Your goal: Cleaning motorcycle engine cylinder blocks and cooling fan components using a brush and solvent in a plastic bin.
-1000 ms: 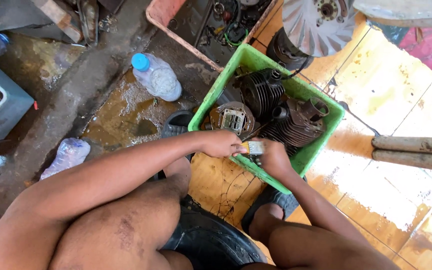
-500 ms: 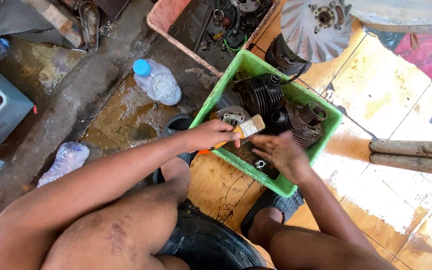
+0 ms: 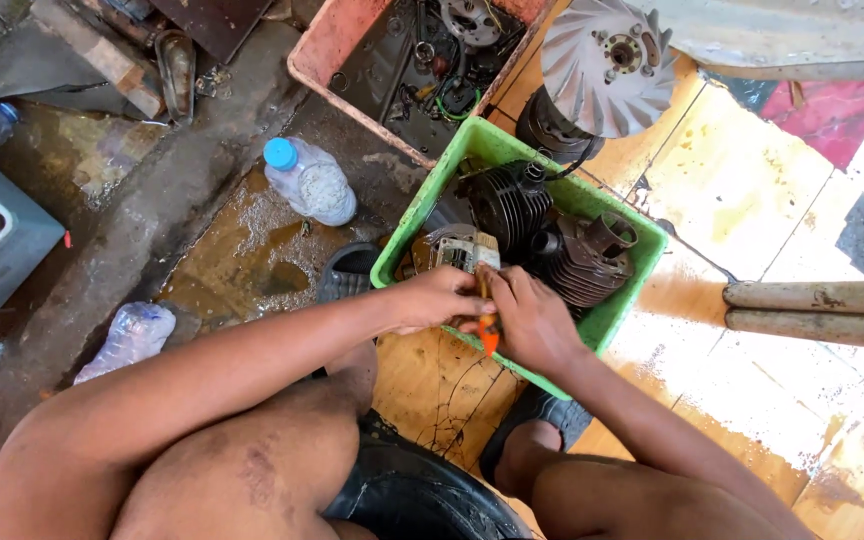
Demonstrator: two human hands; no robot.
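My left hand [image 3: 439,299] and my right hand [image 3: 530,318] meet over the near edge of a green plastic tub [image 3: 620,318]. Both are closed on a paintbrush with an orange handle [image 3: 489,337], whose end sticks out below them. The brush's bristles are hidden by my fingers. Inside the tub lie two black finned engine cylinders [image 3: 508,205] [image 3: 582,258] and a small grey metal part [image 3: 455,250] just beyond my hands.
A pink tub of oily parts [image 3: 324,52] stands beyond the green one, with a silver finned wheel [image 3: 607,62] beside it. A blue-capped plastic bottle [image 3: 309,182] lies on wet concrete. At the left are a crushed bottle [image 3: 129,338] and a blue crate [image 3: 0,250]. Two wooden poles [image 3: 817,310] lie at the right.
The left hand lifted the brush out of the tub. It has now come back down to the near edge, and the right hand has joined it on the brush.
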